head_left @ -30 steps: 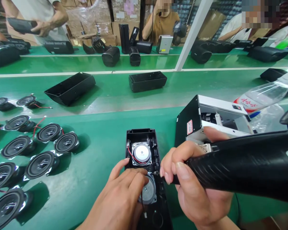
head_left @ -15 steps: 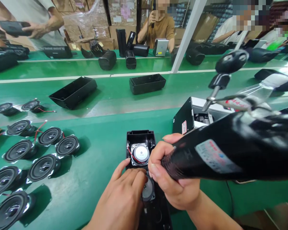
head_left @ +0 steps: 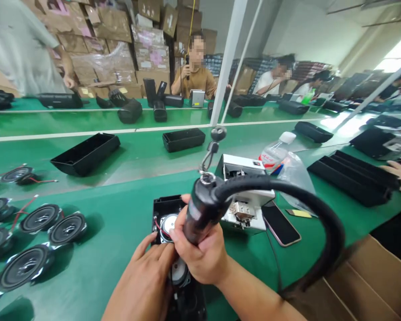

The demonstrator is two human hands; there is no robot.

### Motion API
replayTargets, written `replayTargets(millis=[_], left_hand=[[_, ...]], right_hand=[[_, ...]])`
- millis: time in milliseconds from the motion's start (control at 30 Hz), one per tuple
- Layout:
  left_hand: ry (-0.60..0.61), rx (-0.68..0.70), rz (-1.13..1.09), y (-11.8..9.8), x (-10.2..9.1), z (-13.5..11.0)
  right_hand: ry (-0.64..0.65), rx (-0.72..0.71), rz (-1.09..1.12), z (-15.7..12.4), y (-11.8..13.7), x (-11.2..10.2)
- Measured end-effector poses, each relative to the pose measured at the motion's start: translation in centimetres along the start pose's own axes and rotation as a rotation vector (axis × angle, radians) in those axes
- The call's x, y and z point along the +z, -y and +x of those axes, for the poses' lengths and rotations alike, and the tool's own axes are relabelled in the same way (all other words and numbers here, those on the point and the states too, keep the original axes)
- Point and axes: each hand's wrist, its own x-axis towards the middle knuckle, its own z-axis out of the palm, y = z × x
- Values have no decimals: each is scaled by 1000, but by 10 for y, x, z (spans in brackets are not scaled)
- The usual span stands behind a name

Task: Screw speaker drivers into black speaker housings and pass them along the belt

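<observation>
My right hand (head_left: pixel 200 256) is shut around a black electric screwdriver (head_left: pixel 203 209), which stands nearly upright with its bit hidden. Its black cord (head_left: pixel 330 227) arcs away to the right. My left hand (head_left: pixel 143 276) presses on a round speaker (head_left: pixel 179 272) inside an open black speaker housing (head_left: pixel 163 207), and my fingers cover part of that speaker. A second speaker (head_left: pixel 169 224) with a pale centre sits in the same housing, partly hidden behind my right hand. A metal hanger hook (head_left: pixel 209 154) rises from the screwdriver's top end.
Loose speakers (head_left: pixel 40 218) lie to the left. To the right are a silver metal unit (head_left: pixel 243 196), a phone (head_left: pixel 280 223), a plastic bottle (head_left: pixel 274 151) and black grilles (head_left: pixel 354 178). A co-worker's hand (head_left: pixel 399 176) is at the right edge. Cardboard (head_left: pixel 370 281) fills the lower right corner.
The screwdriver has swung up from the housing and turned upright in my right hand. My view has tilted upward and shifted. My left hand stays on the lower speaker.
</observation>
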Motion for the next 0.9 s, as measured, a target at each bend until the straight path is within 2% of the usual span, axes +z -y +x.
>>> replayTargets(millis=[67, 167, 233, 267, 367, 467, 633, 733, 833, 900], left_hand=[[31, -6, -28, 6, 0, -4], [29, -14, -44, 10, 1, -4], [14, -34, -36, 8, 1, 0], [15, -57, -31, 5, 0, 4], [61, -127, -16, -5, -5, 17], [112, -158, -18, -12, -11, 24], [108, -202, -34, -15, -12, 23], [109, -197, -28, -16, -11, 22], [120, -197, -31, -16, -12, 24], [122, -199, -50, -17, -13, 26]], right_hand=[[-96, -51, 55, 5, 11, -11], [-387, -196, 90, 17, 35, -41], [-544, -262, -44, 26, 47, -65], [-570, -288, -131, 29, 49, -75], [-510, -327, -298, 32, 43, -95], [-444, -297, -302, 27, 35, -98], [-366, -4, -160, 13, 52, -80], [-317, 46, 36, -3, 65, -68], [-75, 45, 138, -20, 67, -57], [18, 59, 107, -26, 62, -49]])
